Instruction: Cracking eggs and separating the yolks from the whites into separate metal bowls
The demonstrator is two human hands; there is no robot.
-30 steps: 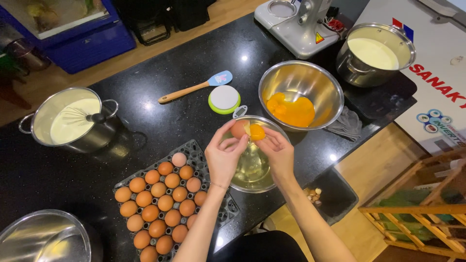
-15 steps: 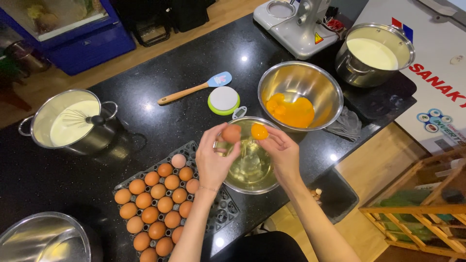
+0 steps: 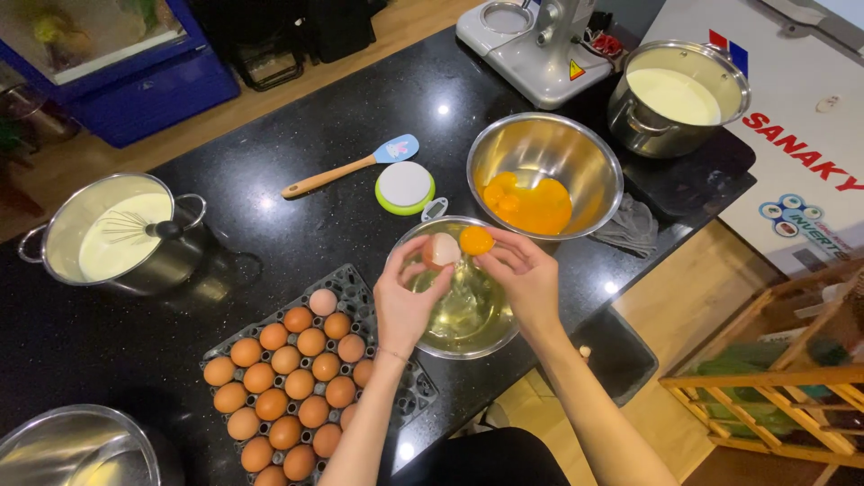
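Over the bowl of egg whites (image 3: 430,331), an empty shell half (image 3: 440,251) is gripped by the left hand (image 3: 407,301), a yolk-filled half (image 3: 476,240) by the right hand (image 3: 523,276).

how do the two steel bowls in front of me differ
The far bowl holds orange yolks; the near bowl holds clear egg white. The far bowl looks larger and stands free; both hands, the left with a shell half and the right with a yolk, work over the near one. Both are round, shiny metal on the black counter.

Egg tray (image 3: 310,387) left of the near bowl (image 3: 463,337), yolk bowl (image 3: 544,175) behind it, whisk pot (image 3: 117,234) far left
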